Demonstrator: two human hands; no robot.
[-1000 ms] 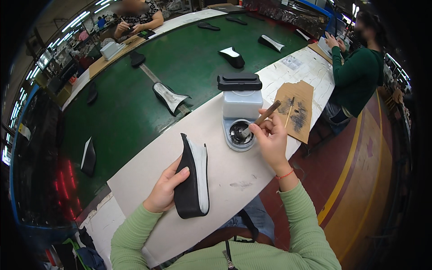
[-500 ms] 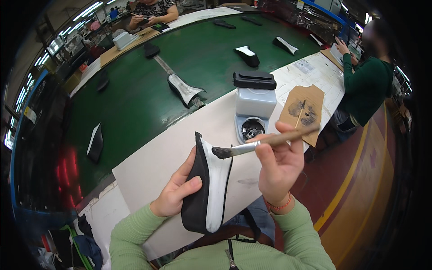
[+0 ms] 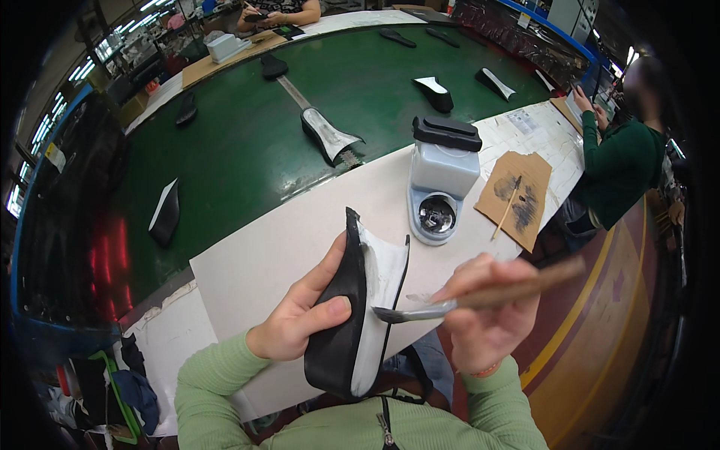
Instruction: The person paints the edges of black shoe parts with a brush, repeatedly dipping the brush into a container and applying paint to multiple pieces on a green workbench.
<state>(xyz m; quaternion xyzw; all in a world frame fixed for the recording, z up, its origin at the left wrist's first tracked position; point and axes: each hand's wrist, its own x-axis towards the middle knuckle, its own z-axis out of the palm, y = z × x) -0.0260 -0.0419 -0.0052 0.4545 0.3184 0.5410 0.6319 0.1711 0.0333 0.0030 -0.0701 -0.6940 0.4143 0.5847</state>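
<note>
My left hand is closed around the black side of a wedge shoe sole, thumb pressed on its wall. The sole's upper face is coated white, its narrow heel end toward me. In my right hand is a paintbrush with a wooden handle and a metal collar. Its dark bristles are over the white face near the middle, and seem to touch it. Beyond the sole stands a pale plastic dispenser with a round cup of dark liquid at its base and a black sole lying on top.
A stained cardboard piece with a thin stick on it lies right of the dispenser. Several soles rest on the green conveyor belt, one white-topped. One co-worker stands at right; another person's hands show at the far side.
The brush has moved down the sole from its wide end toward the middle. The sole has tilted slightly in my left hand. The whole view has shifted a little.
</note>
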